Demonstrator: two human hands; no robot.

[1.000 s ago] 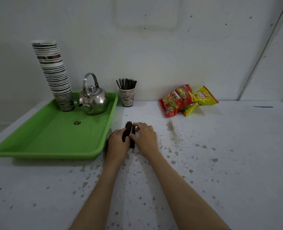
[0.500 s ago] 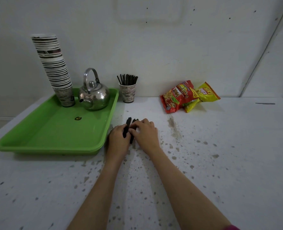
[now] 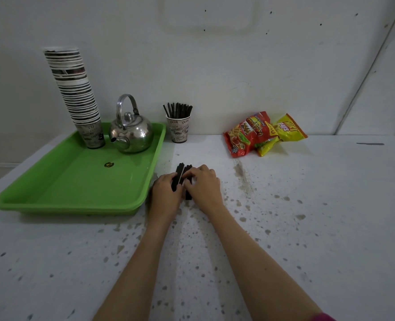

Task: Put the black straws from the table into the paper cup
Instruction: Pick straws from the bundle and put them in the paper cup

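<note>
While the left hand (image 3: 165, 193) and right hand (image 3: 203, 186) close around the short bundle of thin black plastic straws (image 3: 180, 176) lying on the speckled white table (image 3: 307, 228) between them, these light, stiff, slippery pieces seem best pinched mid-length, the printed paper cup (image 3: 179, 130) standing well beyond the fingertips.

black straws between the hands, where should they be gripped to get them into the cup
Pinch the black straws around the middle, from above. They lie flat, gathered between the left hand and right hand, ends pointing toward the paper cup, so one end can go in first.
</note>
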